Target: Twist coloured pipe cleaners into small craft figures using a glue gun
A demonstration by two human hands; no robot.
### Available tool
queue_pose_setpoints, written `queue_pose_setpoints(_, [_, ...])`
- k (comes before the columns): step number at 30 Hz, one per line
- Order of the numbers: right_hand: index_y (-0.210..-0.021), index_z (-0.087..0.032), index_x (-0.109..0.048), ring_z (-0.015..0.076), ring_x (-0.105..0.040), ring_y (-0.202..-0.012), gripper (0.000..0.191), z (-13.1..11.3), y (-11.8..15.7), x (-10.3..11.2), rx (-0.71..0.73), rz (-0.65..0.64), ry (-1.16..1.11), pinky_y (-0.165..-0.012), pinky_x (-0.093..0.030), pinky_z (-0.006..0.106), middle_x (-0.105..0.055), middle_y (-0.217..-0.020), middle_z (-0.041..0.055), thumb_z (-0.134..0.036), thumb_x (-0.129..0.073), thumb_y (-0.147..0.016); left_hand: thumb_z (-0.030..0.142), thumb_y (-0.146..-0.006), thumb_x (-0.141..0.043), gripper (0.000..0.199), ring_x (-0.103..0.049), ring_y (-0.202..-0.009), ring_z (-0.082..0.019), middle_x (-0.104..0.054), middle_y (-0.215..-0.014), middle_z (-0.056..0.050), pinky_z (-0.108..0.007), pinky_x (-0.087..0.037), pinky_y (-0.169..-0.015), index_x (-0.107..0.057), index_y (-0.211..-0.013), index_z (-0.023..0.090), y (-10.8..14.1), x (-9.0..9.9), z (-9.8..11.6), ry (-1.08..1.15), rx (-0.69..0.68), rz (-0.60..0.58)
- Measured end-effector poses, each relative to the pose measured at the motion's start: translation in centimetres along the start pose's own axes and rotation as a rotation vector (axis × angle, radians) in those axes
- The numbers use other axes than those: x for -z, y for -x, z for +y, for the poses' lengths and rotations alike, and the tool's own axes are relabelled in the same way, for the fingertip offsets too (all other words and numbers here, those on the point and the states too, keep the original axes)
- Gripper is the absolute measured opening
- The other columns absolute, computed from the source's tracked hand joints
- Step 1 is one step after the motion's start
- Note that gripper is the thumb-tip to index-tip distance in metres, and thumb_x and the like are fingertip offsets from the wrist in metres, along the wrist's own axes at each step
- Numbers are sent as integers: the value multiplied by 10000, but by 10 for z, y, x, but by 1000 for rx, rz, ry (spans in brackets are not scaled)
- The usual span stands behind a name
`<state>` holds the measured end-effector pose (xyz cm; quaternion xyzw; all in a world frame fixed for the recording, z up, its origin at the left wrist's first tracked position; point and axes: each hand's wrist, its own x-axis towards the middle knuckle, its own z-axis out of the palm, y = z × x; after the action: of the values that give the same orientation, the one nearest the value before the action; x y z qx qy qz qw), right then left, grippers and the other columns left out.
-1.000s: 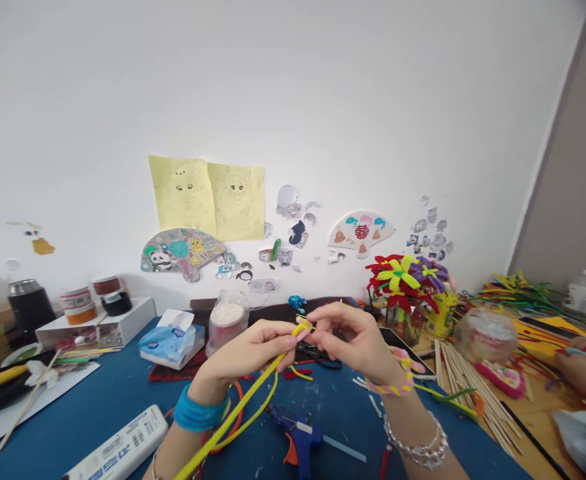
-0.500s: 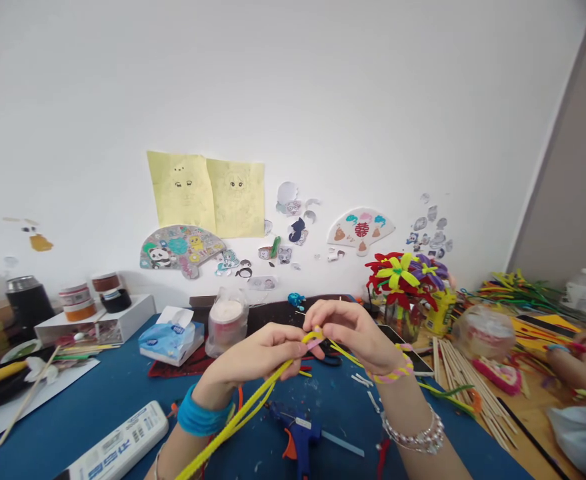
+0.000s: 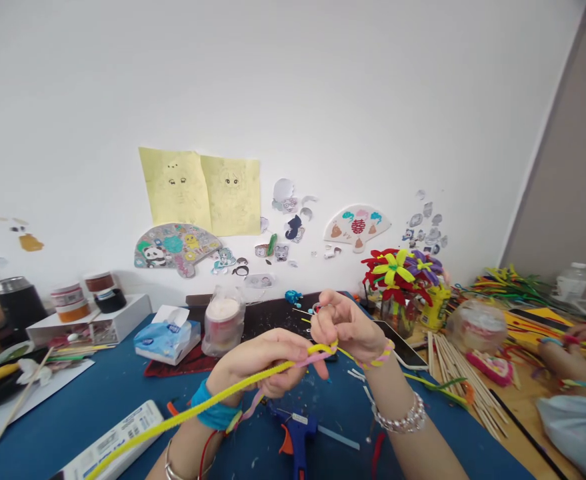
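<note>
My left hand (image 3: 265,363), with a blue wristband, grips a long fuzzy yellow pipe cleaner (image 3: 187,413) that runs down to the lower left. Its far end curls over beside a pink strand (image 3: 313,359). My right hand (image 3: 345,325), with a beaded bracelet, is raised just above and pinches a thin strand at the fingertips. A twisted pink-and-yellow pipe cleaner (image 3: 381,355) lies against that wrist. The exact hold is partly hidden by my fingers. At the right edge, a co-worker's hands (image 3: 567,353) work among other pipe cleaners.
A blue glue gun (image 3: 297,433) lies below my hands on the blue mat. A tissue box (image 3: 165,343) and a jar (image 3: 223,323) stand left of them. A phone (image 3: 397,343), a vase of pipe-cleaner flowers (image 3: 395,280) and wooden sticks (image 3: 460,373) lie to the right.
My right hand has risen and turned, and my left hand has moved slightly right. The long yellow pipe cleaner now swings further left and lies flatter. The view has shifted slightly.
</note>
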<state>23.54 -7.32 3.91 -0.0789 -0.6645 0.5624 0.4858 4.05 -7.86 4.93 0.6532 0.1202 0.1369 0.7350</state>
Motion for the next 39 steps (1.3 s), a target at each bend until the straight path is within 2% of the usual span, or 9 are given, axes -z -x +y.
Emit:
queue_pose_setpoints(8, [-940,-244,-549,100,-522,-533,417,-3,-4,0,12,116,-57,-522,-411,211,-577,-566,-59,-304,-799,-613,428,-810,-597,294,-277,-331,-18,-419,-524,69,-148,-217,-323,-553,-882,147,-13,-9,-8,-34,-146,141])
queue_pose_setpoints(17, [-959,-240,-533,107,-637,-679,322,-16,-4,-3,90,319,169,-680,-476,220,-696,-728,-25,-184,-727,-709,357,-787,-616,241,-460,-456,-78,-489,-554,54,-187,-395,-451,-461,-820,175,-26,-17,-10,-347,-429,688])
queue_pose_setpoints(19, [-941,-236,-524,124,-659,-746,310,-16,-5,-7,124,377,236,-730,-486,237,-704,-739,-19,-188,-727,-711,301,-804,-587,172,-456,-507,-82,-478,-599,43,-185,-373,-476,-469,-791,177,-28,-16,-13,-517,-547,851])
queue_pose_setpoints(23, [-891,-222,-500,154,-674,-802,287,-7,-10,-19,173,509,333,-773,-497,269,-716,-768,5,-233,-726,-714,175,-817,-528,77,-464,-616,-95,-484,-753,-10,-201,-366,-543,-557,-746,170,-31,-9,-26,-1163,-840,1244])
queue_pose_setpoints(26, [-849,-215,-473,156,-677,-793,271,1,-13,-28,205,607,335,-765,-510,276,-719,-810,24,-257,-711,-728,140,-814,-534,118,-434,-553,-80,-456,-736,-6,-202,-344,-506,-629,-772,196,-34,0,-38,-1523,-973,1406])
queue_pose_setpoints(28, [-827,-214,-457,157,-675,-823,261,5,-14,-33,249,657,328,-762,-516,270,-715,-826,25,-251,-700,-740,144,-798,-581,128,-452,-583,-85,-458,-774,-11,-208,-359,-534,-663,-785,241,-34,2,-41,-1646,-1050,1392])
queue_pose_setpoints(31, [-816,-213,-458,156,-672,-856,238,6,-14,-35,323,672,347,-761,-521,261,-706,-831,18,-226,-687,-753,315,-757,-676,72,-499,-779,-147,-448,-968,-49,-256,-416,-667,-672,-795,254,-30,-1,-35,-1612,-1106,1202])
queue_pose_setpoints(34, [-820,-215,-470,155,-673,-844,225,5,-13,-34,393,635,365,-772,-529,274,-700,-820,11,-195,-684,-754,431,-766,-640,260,-472,-776,-153,-437,-995,-71,-285,-429,-684,-584,-755,177,-26,-8,-23,-1241,-992,1099])
queue_pose_setpoints(39, [-802,-217,-482,154,-673,-822,210,8,-12,-32,447,543,395,-780,-532,294,-696,-814,12,-149,-675,-756,379,-779,-632,270,-399,-526,-70,-427,-640,51,-177,-346,-500,-445,-799,186,-23,-4,-12,-507,-642,863])
